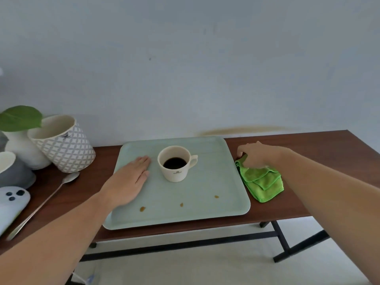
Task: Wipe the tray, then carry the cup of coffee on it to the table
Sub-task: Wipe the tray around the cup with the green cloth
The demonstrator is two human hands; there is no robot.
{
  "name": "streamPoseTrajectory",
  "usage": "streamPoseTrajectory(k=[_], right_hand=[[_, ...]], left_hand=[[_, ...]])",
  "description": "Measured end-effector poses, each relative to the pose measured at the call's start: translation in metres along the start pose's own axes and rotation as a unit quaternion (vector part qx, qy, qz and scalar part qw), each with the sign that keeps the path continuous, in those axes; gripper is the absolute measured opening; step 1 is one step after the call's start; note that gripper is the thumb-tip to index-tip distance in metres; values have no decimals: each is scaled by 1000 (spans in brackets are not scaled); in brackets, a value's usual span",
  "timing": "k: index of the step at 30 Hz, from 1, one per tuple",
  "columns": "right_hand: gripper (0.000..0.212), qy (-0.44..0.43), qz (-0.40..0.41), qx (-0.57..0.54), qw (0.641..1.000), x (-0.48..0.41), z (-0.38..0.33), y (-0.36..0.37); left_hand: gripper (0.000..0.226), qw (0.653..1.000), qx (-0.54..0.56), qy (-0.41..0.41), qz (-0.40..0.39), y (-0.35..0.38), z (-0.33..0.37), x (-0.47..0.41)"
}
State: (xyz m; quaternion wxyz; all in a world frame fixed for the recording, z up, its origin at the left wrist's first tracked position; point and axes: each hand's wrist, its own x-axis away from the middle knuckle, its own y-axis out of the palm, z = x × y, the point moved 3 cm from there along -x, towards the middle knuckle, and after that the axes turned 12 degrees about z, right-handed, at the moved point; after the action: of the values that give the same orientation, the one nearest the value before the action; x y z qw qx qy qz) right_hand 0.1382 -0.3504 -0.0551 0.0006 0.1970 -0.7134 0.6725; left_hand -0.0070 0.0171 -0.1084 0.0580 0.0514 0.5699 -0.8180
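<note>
A pale green tray (205,204) lies on a dark wooden table (308,149). On it stands a cream cup (174,173) of black coffee, handle to the right. Three brown drops (142,208) dot the tray's near part. My left hand (129,179) lies flat, palm down, on the tray's left side, just beside the cup. A folded green cloth (264,184) sits on the table right of the tray. My right hand (255,154) rests on the cloth's far end, fingers curled down over it; whether it grips the cloth is unclear.
At the left stand a patterned white pot (63,147), a white vase (22,149) with a green leaf, and a grey pot (14,171). A long metal spoon (45,202) and a white phone (11,204) lie near the front left. A wall rises behind the table.
</note>
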Motion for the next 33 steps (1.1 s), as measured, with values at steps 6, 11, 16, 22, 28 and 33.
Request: streamPoseTrajectory(k=[6,11,16,22,28,33], right_hand=[[38,-51,35,76,995,4,18,1],[19,-2,134,51,990,40,13,-25],[18,41,322,-221,920,114,-66,-23],[25,-95,298,-197,929,129,-223,39],[30,-210,189,-210,936,131,-277,91],[46,-292,135,-189,928,138,-233,102]], left_hand=[[52,998,39,-5,49,2,-5,-1],[49,997,65,-11,51,1,-6,-2],[45,986,141,-53,67,-1,-10,0],[43,959,247,-105,93,-7,-15,2],[44,937,315,-94,120,-4,-22,4],[43,989,89,27,111,3,-13,0]])
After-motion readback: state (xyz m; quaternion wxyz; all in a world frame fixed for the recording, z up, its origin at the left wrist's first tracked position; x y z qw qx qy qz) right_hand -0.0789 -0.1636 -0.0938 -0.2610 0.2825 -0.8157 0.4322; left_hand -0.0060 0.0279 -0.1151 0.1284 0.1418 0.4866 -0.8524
